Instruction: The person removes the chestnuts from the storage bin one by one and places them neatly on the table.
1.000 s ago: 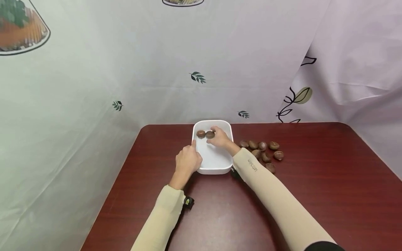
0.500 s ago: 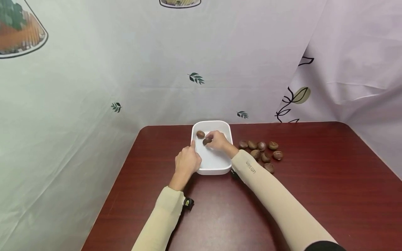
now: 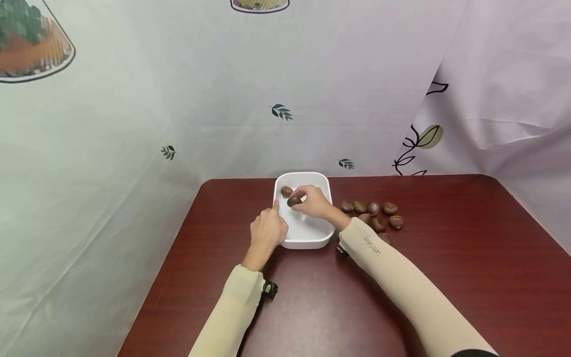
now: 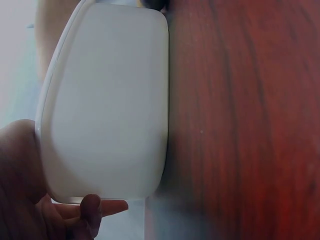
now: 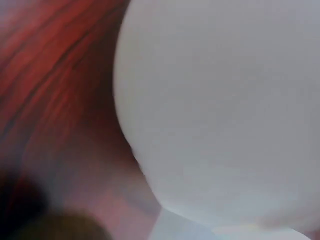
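In the head view, my right hand [image 3: 312, 201] is over the white container [image 3: 308, 244]. Its thumb and fingers pinch a brown rounded piece [image 3: 294, 201], which resembles a chestnut or small mushroom; its exact kind is unclear. Another brown piece [image 3: 286, 191] lies inside at the back left. My left hand [image 3: 269, 227] grips the container's left side, one finger extended along the rim. The left wrist view shows this hand [image 4: 30, 175] at a corner of the white container [image 4: 107, 100]. White wall [image 5: 215, 110] fills most of the right wrist view, where my right hand's fingers are hidden.
Several similar brown pieces [image 3: 389, 208] lie on the dark red table [image 3: 468, 258], right of the container and partly behind my right forearm. A white patterned cloth [image 3: 223, 99] hangs behind the table's back edge [image 3: 241, 179].
My right hand has drawn one brown piece from beside the other toward the front and now pinches it. My right forearm has swung slightly right. My left hand has stayed at the rim.
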The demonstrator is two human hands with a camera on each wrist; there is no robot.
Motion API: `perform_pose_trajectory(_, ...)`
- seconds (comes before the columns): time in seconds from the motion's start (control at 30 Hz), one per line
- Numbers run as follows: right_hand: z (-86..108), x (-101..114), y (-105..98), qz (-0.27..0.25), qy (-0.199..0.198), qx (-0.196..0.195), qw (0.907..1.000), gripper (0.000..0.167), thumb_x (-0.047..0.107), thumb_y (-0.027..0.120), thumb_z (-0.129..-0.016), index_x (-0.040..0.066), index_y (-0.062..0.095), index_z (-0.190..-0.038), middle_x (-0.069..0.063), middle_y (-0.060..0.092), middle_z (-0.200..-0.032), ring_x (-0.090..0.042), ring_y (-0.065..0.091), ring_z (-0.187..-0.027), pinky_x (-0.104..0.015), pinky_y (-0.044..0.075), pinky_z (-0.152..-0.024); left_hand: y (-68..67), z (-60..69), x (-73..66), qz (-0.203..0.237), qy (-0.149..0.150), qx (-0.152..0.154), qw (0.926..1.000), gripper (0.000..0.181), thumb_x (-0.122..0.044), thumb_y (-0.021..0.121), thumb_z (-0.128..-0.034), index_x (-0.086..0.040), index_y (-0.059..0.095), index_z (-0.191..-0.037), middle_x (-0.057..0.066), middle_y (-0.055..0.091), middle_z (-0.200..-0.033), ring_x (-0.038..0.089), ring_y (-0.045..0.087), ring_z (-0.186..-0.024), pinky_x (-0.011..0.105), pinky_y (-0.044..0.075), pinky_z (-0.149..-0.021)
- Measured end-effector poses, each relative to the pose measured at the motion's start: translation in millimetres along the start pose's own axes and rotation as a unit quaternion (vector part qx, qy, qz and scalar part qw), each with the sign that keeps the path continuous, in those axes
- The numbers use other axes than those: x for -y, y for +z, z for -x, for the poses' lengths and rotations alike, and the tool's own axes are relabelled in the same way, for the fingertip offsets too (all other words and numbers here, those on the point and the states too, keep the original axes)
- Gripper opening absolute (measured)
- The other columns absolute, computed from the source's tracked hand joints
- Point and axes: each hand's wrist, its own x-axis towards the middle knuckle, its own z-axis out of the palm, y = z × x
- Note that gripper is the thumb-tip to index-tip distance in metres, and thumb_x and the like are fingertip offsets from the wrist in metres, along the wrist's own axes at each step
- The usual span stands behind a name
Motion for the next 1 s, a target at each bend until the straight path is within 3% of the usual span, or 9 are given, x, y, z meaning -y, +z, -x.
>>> perform_pose_trajectory(0.17,31.2,2.9,-25.3,-0.078,0.006,-0.003,0.9969,0.032,0.005,0.078,-0.079,-0.003,0.069,-0.109,-0.017,0.069,-0.105,-0.021,0.071,-0.073,-0.031,0.056,-0.060,-0.2,-0.1,-2.1,-0.001,0.001,0.001,1.0000,0.058,-0.017,0.047,-0.0912,-0.012,0.046,-0.149,0.015,0.069,-0.107,0.037,0.068,-0.084,0.051,0.053,-0.065)
perform_pose_trajectory(0.37,81.1,-8.6,-59.4,-0.079,0.023,-0.015,0.9965,0.032,0.008,0.080,-0.080,-0.001,0.069,-0.109,-0.016,0.070,-0.104,-0.020,0.068,-0.073,-0.031,0.056,-0.063,0.7,0.3,-0.5,-0.002,-0.001,0.008,1.0000,0.058,-0.018,0.046,-0.0925,-0.013,0.044,-0.150,0.015,0.068,-0.110,0.037,0.068,-0.086,0.051,0.053,-0.066)
perform_pose_trajectory(0.7,157.0,-53.7,-112.0,-0.083,0.078,-0.045,0.9925,0.033,0.009,0.080,-0.083,-0.005,0.068,-0.110,-0.022,0.068,-0.105,-0.016,0.070,-0.075,-0.029,0.056,-0.061,0.6,-0.1,0.6,0.003,0.000,0.014,0.9999,0.058,-0.017,0.046,-0.0923,-0.012,0.044,-0.150,0.016,0.068,-0.111,0.037,0.067,-0.085,0.052,0.053,-0.065)
perform_pose_trajectory(1.0,199.0,-79.5,-133.3,-0.098,0.121,-0.054,0.9864,0.036,0.008,0.075,-0.087,-0.012,0.063,-0.115,-0.027,0.069,-0.105,-0.015,0.070,-0.075,-0.038,0.058,-0.062,1.9,-2.3,2.4,0.000,-0.001,0.017,0.9999,0.059,-0.017,0.045,-0.0923,-0.011,0.043,-0.151,0.016,0.067,-0.111,0.036,0.066,-0.079,0.050,0.052,-0.062)
